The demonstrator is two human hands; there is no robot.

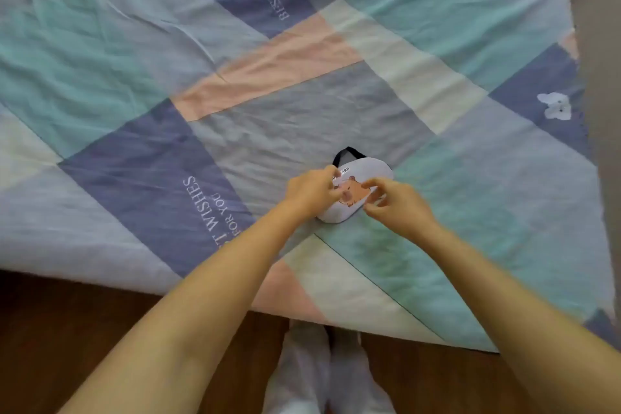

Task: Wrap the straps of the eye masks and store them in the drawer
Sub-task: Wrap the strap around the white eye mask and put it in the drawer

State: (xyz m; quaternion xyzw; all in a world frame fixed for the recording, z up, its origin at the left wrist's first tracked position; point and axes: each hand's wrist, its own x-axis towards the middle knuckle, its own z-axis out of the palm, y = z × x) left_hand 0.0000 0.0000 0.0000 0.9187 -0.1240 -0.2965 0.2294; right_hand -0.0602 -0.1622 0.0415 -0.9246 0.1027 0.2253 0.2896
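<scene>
My left hand (311, 191) and right hand (396, 203) pinch the white eye mask (366, 175) lying on the bed (134, 77); its brown cartoon animal shows between my fingers (371, 183), black strap (347, 152) looping beyond them.

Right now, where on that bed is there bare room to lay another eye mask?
Most of the quilt lies bare: the wide stretch beyond the eye mask, and the purple patch with lettering to its left. The only crowded spot is at the mask, where the left hand and right hand meet.
</scene>
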